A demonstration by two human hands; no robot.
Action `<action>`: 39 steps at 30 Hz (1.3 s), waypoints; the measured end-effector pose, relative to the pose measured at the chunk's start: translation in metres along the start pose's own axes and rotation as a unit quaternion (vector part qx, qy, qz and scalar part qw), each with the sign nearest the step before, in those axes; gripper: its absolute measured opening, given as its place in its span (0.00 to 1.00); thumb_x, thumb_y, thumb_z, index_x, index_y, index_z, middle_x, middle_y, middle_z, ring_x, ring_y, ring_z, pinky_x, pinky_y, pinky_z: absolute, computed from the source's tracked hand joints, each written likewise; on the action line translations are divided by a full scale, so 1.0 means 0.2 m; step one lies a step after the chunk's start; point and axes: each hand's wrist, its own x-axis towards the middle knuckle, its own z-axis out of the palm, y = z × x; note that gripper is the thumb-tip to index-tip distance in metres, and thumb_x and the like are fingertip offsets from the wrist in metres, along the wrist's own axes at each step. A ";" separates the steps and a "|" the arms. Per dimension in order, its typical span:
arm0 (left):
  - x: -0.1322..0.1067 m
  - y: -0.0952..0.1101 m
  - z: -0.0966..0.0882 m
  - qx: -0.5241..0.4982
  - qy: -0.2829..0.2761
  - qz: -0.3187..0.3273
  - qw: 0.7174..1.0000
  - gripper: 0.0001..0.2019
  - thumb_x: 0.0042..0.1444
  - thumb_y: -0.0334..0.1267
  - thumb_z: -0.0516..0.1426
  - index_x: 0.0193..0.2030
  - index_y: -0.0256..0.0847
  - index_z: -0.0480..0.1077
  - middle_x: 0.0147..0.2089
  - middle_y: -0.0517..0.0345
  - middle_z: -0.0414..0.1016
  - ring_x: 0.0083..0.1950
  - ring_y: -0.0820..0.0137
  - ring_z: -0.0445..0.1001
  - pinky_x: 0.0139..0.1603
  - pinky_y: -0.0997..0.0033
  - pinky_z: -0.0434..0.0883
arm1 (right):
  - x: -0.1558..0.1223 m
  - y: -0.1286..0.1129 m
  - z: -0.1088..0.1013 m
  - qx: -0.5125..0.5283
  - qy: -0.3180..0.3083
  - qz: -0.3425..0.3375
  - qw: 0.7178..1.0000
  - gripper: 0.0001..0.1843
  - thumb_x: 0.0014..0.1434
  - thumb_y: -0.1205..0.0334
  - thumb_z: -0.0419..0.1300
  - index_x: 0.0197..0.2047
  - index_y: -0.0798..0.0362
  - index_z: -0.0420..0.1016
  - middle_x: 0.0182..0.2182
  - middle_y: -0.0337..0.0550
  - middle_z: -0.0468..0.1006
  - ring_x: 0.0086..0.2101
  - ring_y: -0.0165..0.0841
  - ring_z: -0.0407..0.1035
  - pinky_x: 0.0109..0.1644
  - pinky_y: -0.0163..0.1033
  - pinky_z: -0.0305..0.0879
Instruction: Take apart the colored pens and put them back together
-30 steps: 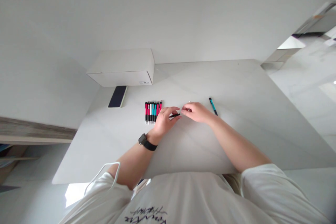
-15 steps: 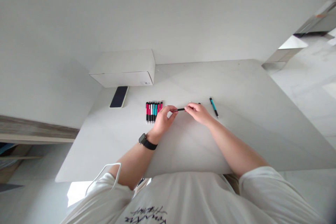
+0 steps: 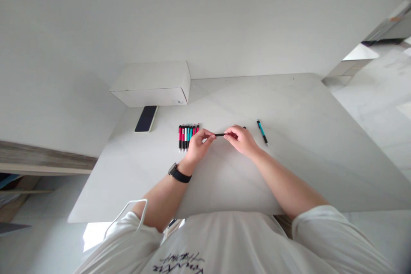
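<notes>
The left hand and right hand have drawn slightly closer since the earlier frame, leaving less of the thin black pen showing between them; on the pale table [image 3: 289,94] lie one white box [image 3: 149,90], one dark-screened phone [image 3: 146,118], a tight row of about eight red, black, white and teal pens [image 3: 188,138], too small to count exactly, and one lone teal-and-black pen [image 3: 262,132]; the left hand [image 3: 199,146] and right hand [image 3: 240,140] pinch the black pen [image 3: 220,135] between their fingertips, holding it level above the table, between the row and the lone pen.
</notes>
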 end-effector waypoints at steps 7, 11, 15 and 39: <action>0.00 0.01 0.01 0.016 0.007 0.009 1.000 0.12 0.62 0.48 0.65 0.42 0.41 0.77 0.41 0.53 0.82 0.43 0.65 0.80 0.46 0.65 0.76 | -0.01 -0.02 0.02 -0.007 -0.036 0.030 0.999 0.16 0.72 0.48 0.55 0.41 0.48 0.77 0.33 0.41 0.80 0.32 0.34 0.72 0.37 0.38 0.65; -0.01 0.01 0.01 0.018 0.011 0.012 1.000 0.12 0.63 0.48 0.65 0.42 0.41 0.76 0.41 0.53 0.81 0.43 0.65 0.80 0.47 0.64 0.76 | -0.01 -0.03 0.02 0.001 -0.011 0.009 1.000 0.11 0.70 0.51 0.58 0.46 0.47 0.76 0.40 0.43 0.81 0.33 0.34 0.73 0.41 0.39 0.68; -0.01 0.01 0.01 0.019 0.007 0.016 1.000 0.12 0.63 0.48 0.64 0.42 0.42 0.76 0.41 0.53 0.81 0.43 0.65 0.80 0.47 0.64 0.76 | -0.02 -0.03 0.02 0.011 -0.027 0.034 0.999 0.12 0.69 0.49 0.59 0.47 0.47 0.75 0.40 0.42 0.82 0.32 0.33 0.72 0.39 0.39 0.68; -0.01 0.05 0.00 0.034 -0.006 0.015 0.999 0.11 0.64 0.48 0.64 0.41 0.42 0.76 0.41 0.54 0.81 0.43 0.66 0.79 0.47 0.64 0.76 | -0.02 -0.03 0.03 0.017 -0.043 0.031 0.998 0.10 0.70 0.52 0.56 0.44 0.47 0.74 0.35 0.40 0.81 0.33 0.34 0.73 0.41 0.39 0.68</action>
